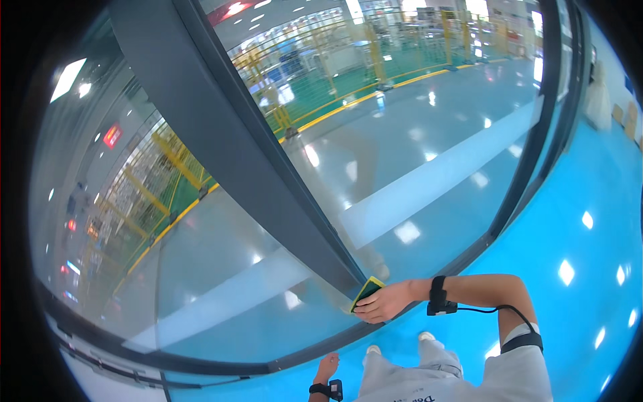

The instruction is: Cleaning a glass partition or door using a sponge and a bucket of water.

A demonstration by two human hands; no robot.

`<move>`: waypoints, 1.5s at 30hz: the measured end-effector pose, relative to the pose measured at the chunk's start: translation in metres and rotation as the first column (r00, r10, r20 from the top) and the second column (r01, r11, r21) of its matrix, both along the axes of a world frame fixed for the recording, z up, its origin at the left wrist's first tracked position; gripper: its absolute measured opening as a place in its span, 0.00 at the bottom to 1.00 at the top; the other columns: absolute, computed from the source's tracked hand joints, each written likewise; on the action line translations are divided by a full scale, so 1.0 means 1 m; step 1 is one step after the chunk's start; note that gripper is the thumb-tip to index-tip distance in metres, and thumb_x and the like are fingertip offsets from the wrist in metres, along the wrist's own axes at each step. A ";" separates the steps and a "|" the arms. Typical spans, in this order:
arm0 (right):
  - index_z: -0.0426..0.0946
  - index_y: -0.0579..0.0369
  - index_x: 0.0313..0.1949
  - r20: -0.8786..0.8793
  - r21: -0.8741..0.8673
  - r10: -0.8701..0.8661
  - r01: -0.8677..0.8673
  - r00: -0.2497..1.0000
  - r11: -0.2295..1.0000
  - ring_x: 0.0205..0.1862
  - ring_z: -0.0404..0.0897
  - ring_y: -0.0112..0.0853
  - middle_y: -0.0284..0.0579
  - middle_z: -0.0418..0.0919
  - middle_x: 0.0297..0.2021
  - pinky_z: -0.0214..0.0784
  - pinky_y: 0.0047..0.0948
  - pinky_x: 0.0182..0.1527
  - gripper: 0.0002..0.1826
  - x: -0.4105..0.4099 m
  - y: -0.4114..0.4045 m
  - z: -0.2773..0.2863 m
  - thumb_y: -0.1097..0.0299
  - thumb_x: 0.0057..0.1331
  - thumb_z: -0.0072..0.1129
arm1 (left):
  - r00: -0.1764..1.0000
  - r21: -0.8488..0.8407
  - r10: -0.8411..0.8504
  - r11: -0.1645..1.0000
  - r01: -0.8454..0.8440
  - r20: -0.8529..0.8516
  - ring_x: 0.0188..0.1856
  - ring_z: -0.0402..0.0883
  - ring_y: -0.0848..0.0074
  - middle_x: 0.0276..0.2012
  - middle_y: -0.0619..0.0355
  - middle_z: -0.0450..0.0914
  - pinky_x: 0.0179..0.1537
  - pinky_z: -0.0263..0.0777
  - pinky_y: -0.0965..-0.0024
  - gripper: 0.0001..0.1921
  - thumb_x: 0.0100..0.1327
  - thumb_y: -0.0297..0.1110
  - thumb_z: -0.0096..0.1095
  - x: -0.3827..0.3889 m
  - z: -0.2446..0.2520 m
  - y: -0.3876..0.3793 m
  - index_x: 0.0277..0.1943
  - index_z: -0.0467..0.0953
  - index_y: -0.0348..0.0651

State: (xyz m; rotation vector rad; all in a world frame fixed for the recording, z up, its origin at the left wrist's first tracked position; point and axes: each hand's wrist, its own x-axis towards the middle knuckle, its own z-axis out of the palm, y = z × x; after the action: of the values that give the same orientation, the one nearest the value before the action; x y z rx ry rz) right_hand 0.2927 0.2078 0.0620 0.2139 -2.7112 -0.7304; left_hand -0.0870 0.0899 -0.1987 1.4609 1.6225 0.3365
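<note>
My right hand (384, 301) is closed around a green scouring sponge with a yellow edge (367, 292). The sponge lies against the lower end of a dark grey metal post (281, 201) between two large glass panes, close to the bottom rail. My left hand (329, 366) hangs low beside my legs, fingers curled, and no object shows in it. Each wrist wears a black strap with a small device; a cable runs up the right arm to a band above the elbow.
Glass panes with a frosted white strip (442, 176) rise in front of me. A dark bottom rail (321, 346) runs along the glossy blue floor (547, 311). Beyond the glass stand yellow mesh fences (379, 55). A pale bag (598, 103) and boxes stand at the far right wall.
</note>
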 end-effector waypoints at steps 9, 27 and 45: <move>0.75 0.59 0.45 -0.293 0.477 0.034 0.116 0.956 0.871 0.51 0.75 0.35 0.46 0.76 0.48 0.66 0.35 0.56 0.15 0.076 0.042 0.223 0.67 0.59 0.51 | 0.934 -0.317 0.296 0.921 -0.225 0.198 0.34 0.82 0.66 0.38 0.47 0.80 0.34 0.77 0.68 0.18 0.68 0.37 0.43 0.030 -0.080 -0.126 0.52 0.72 0.33; 0.64 0.51 0.62 -0.717 0.158 -0.200 0.435 0.668 0.886 0.67 0.60 0.36 0.41 0.63 0.64 0.48 0.42 0.67 0.30 0.055 0.094 0.332 0.72 0.59 0.56 | 0.548 -0.552 0.588 0.795 -0.253 0.595 0.36 0.81 0.49 0.41 0.38 0.78 0.32 0.79 0.57 0.21 0.66 0.35 0.52 -0.027 -0.129 -0.109 0.55 0.66 0.26; 0.60 0.46 0.63 -0.682 0.265 -0.377 0.692 0.627 0.671 0.64 0.64 0.37 0.37 0.64 0.62 0.60 0.43 0.62 0.34 0.063 0.096 0.418 0.77 0.55 0.50 | 0.597 -0.437 0.577 0.815 -0.379 0.557 0.34 0.81 0.57 0.30 0.45 0.79 0.36 0.77 0.59 0.17 0.63 0.37 0.52 -0.025 -0.115 -0.048 0.46 0.73 0.29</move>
State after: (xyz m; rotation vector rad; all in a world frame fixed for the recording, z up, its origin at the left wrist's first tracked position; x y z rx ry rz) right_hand 0.3556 0.3042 0.4803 -0.6920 -1.9058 -1.4199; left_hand -0.1124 0.0420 -0.3140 0.5245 1.3423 0.8152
